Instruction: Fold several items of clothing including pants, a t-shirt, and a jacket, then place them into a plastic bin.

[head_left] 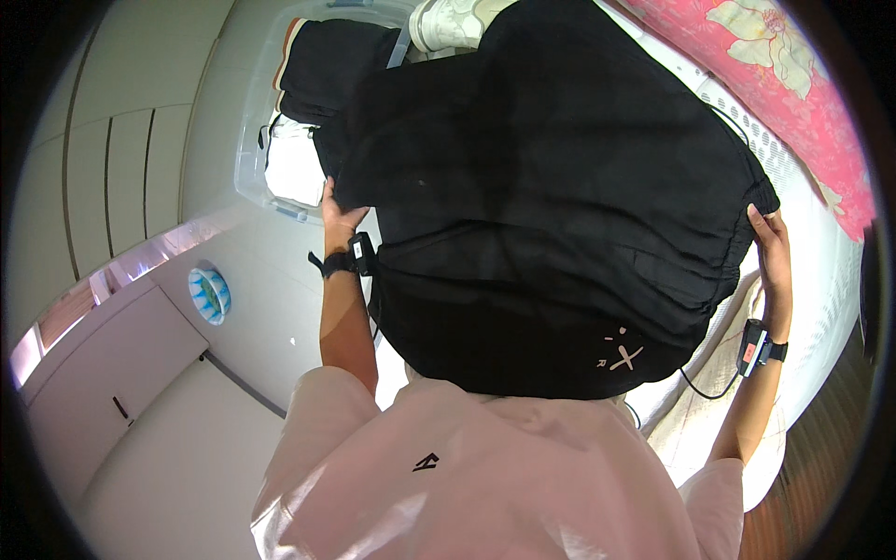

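A large pair of black shorts (541, 187), or a garment much like it, is spread out in front of my body, with a gathered edge on the right and a small pale print low on that side. My left hand (342, 217) grips its left edge, the fingers partly hidden behind the cloth. At the far right corner of the gathered edge, my right hand (773, 245) pinches the fabric, thumb on top. Each wrist wears a black strap with a small device.
Beyond my left hand stands a clear plastic bin (250, 159) holding folded black clothes (336, 65) and a white folded item (295, 163). A pink floral cloth (747, 56) lies on the white bedding at right. A blue-and-white round object (209, 297) is on the floor, near white cabinets (121, 177).
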Demonstrator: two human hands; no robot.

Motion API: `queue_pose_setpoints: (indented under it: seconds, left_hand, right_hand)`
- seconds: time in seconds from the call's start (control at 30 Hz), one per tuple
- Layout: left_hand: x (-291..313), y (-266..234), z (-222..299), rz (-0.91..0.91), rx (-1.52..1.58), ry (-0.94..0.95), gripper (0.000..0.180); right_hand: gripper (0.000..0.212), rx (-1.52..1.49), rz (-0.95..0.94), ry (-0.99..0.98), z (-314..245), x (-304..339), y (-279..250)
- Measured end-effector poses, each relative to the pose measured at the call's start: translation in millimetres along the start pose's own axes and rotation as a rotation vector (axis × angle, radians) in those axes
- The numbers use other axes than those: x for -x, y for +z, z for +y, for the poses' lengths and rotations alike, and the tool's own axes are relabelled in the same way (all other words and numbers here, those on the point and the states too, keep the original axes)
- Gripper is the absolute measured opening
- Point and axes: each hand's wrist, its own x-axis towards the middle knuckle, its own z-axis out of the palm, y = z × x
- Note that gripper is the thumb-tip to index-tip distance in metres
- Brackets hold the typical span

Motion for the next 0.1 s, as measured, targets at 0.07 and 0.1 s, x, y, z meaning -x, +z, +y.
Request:
queue_pose_setpoints:
  seconds: [0.07,0.1]
  left_hand:
    - [-31,-15,6,-0.018,0.341,-0.096,0.062]
    - [-55,-35,9,-0.027,0.687,-0.188,0.081]
  right_hand:
    - [0.051,0.017,-0.022,0.004,-3,-2,2]
    - [0.052,-0.002,-0.013,-0.007,-3,-6,5]
